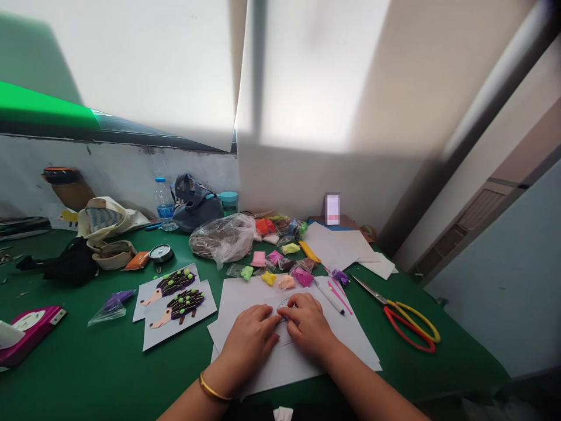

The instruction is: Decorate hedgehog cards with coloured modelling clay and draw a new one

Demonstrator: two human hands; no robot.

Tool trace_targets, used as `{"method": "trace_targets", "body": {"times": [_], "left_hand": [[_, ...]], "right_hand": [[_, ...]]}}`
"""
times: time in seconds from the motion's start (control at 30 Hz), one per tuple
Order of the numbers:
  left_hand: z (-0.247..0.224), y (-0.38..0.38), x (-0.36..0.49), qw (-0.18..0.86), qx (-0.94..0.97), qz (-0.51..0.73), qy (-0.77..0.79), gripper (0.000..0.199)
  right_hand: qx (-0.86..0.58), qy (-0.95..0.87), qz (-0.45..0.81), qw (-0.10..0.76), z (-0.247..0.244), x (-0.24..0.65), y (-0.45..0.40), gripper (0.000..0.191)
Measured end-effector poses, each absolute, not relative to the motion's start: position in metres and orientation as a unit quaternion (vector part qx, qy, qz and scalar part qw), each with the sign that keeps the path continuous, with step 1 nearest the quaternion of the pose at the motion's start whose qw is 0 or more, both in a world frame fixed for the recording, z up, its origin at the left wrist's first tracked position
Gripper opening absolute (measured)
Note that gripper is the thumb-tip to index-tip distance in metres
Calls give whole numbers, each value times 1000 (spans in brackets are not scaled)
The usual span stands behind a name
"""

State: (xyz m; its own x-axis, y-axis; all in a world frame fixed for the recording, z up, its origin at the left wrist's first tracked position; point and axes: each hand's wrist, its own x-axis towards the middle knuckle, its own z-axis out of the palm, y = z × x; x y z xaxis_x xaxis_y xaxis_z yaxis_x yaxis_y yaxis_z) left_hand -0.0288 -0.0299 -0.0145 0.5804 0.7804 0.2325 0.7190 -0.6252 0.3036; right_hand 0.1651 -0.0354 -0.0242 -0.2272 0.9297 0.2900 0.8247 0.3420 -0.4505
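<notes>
My left hand [250, 333] rests on a small sheet of white paper [284, 346], fingers stretched to the right and thumb apart. Against its fingertips, my right hand [310, 325] bends over the same sheet with its fingertips pinched together. What they hold, if anything, is too small to make out. Part of a blue-outlined drawing [284, 303] shows just above the fingers; the hands cover the rest. Beyond them lie yellow clay [269, 278], peach clay [287, 282] and magenta clay [302, 277]. A white marker [329, 297] and a pink clay tool [339, 296] lie to the right.
Large scissors [397, 316] lie at right on the green table [105, 374]. Two cards with clay hedgehogs [179, 318] are at left, near a bag of purple clay [111, 305]. A plastic bag [223, 237], water bottle [165, 204] and phone [332, 209] stand behind.
</notes>
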Motion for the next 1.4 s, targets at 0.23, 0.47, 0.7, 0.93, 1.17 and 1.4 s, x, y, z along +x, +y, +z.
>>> {"method": "trace_targets", "body": {"times": [0.23, 0.47, 0.7, 0.93, 1.17, 1.4], "left_hand": [[-14, -31, -29, 89, 885, 178, 420, 43], [-15, -31, -29, 89, 884, 187, 419, 42], [-13, -32, -30, 92, 884, 187, 419, 41], [-13, -31, -29, 92, 884, 175, 424, 40], [-13, -31, -30, 95, 884, 184, 420, 41], [-15, -31, -30, 90, 885, 176, 422, 40]], "right_hand": [[-566, -776, 109, 258, -24, 167, -34, 47], [-561, -782, 105, 249, -25, 166, -34, 48], [-576, -765, 120, 263, -23, 168, -31, 47], [-574, -765, 120, 266, -23, 166, -33, 46], [-573, -762, 125, 276, -22, 169, -33, 46], [-579, -762, 108, 269, -24, 167, -32, 44]]}}
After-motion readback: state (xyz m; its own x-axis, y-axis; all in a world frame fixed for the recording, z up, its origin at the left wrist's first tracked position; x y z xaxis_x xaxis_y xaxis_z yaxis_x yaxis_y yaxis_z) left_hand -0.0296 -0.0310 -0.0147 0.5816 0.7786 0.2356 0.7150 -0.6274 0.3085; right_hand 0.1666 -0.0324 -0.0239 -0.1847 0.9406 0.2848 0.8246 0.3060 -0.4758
